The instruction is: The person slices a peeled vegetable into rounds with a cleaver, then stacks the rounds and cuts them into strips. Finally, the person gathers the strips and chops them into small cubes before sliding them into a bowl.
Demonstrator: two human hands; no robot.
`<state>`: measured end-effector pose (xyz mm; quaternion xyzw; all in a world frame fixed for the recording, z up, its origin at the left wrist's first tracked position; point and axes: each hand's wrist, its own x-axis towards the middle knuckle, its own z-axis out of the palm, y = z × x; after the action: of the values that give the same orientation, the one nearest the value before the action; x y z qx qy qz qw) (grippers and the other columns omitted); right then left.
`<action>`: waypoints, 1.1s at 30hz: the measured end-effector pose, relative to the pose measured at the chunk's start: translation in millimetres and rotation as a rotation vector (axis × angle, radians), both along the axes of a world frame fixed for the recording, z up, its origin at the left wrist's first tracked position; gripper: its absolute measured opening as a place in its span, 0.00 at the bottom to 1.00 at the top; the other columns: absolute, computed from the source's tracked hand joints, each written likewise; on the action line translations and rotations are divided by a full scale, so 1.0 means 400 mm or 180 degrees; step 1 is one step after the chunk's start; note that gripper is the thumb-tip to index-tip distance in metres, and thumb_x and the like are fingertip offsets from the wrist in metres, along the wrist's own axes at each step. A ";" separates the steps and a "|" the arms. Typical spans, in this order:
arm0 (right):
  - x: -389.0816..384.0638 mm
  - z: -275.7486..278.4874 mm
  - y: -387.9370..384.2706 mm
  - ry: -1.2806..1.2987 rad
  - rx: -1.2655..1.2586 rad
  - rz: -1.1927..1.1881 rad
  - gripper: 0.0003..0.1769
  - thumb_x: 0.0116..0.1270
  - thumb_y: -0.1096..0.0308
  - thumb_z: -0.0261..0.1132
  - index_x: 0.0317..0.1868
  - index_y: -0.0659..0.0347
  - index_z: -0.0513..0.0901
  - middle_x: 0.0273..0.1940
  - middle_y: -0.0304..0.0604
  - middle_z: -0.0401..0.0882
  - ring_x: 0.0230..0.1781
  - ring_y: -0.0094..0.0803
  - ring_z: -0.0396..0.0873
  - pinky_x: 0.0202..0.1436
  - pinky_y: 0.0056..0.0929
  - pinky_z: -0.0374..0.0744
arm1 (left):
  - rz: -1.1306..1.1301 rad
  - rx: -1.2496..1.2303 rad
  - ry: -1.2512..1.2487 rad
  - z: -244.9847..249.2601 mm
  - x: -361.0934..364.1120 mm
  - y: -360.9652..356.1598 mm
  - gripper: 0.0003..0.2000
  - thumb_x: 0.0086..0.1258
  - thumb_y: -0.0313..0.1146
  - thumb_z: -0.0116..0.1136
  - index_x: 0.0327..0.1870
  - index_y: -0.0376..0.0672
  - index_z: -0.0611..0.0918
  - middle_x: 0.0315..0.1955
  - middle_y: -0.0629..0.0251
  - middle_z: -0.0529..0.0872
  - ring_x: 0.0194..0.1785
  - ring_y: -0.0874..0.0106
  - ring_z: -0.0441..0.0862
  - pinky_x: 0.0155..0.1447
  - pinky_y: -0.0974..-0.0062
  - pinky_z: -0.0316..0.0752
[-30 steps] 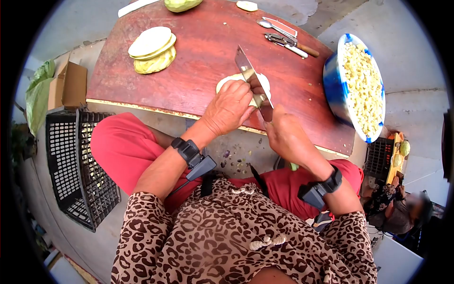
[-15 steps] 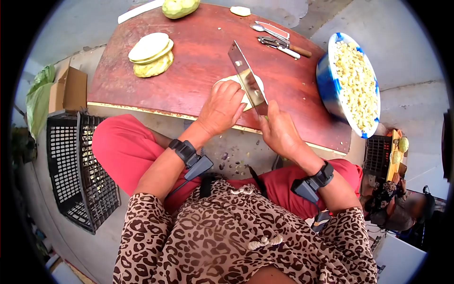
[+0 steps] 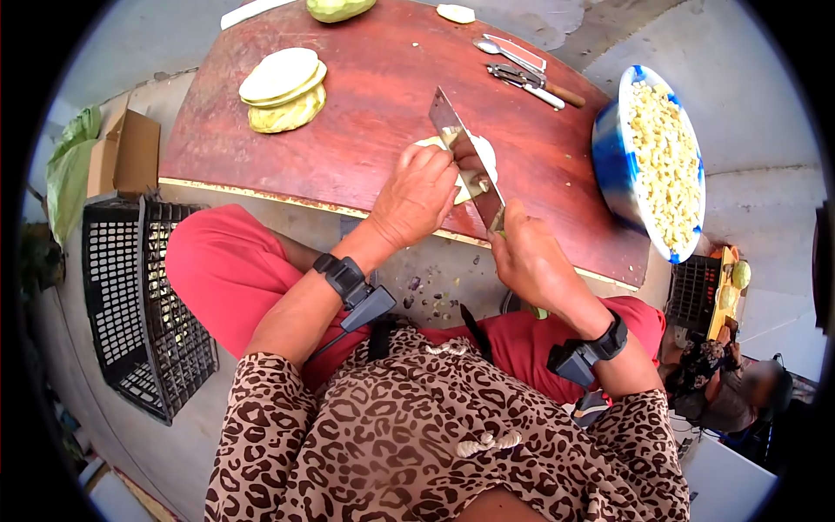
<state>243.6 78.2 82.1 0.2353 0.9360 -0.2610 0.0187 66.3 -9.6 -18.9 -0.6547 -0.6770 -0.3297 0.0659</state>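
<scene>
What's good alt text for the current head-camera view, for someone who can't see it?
A person's right hand holds a broad knife at a pale slice under the left hand on a reddish table. A stack of slices sits left; a blue-and-white basin of small pale pieces stands right.

To my left, stacked slices (image 3: 280, 76) are lying on the table (image 3: 374, 78); right of my cleaver (image 3: 470, 157), a basin (image 3: 611, 165) containing diced pieces (image 3: 665, 157) is standing.
</scene>
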 end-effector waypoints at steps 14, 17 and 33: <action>-0.067 -0.090 0.034 0.0391 -0.0142 -0.0243 0.13 0.68 0.72 0.60 0.43 0.72 0.66 0.27 0.70 0.79 0.30 0.69 0.79 0.36 0.59 0.76 | -0.0062 0.0010 0.0015 -0.001 -0.001 -0.008 0.16 0.62 0.28 0.62 0.50 0.32 0.78 0.52 0.51 0.77 0.60 0.52 0.73 0.68 0.54 0.66; -0.053 -0.064 0.024 0.0358 -0.0149 -0.0222 0.13 0.68 0.73 0.60 0.44 0.73 0.65 0.27 0.71 0.79 0.31 0.69 0.79 0.36 0.60 0.76 | -0.0031 0.0143 -0.0029 0.000 0.000 -0.011 0.16 0.62 0.28 0.62 0.50 0.32 0.78 0.53 0.51 0.77 0.60 0.52 0.73 0.68 0.54 0.66; -0.002 0.009 -0.014 -0.0092 -0.0077 -0.0010 0.11 0.69 0.73 0.59 0.41 0.73 0.67 0.26 0.71 0.78 0.31 0.69 0.80 0.35 0.59 0.78 | 0.0034 0.0054 0.0044 -0.003 -0.001 -0.016 0.14 0.61 0.27 0.62 0.48 0.35 0.79 0.48 0.54 0.78 0.57 0.55 0.75 0.66 0.54 0.66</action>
<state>243.0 72.4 85.9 0.2403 0.9321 -0.2689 0.0346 65.7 -16.1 -20.0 -0.6527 -0.6772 -0.3306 0.0780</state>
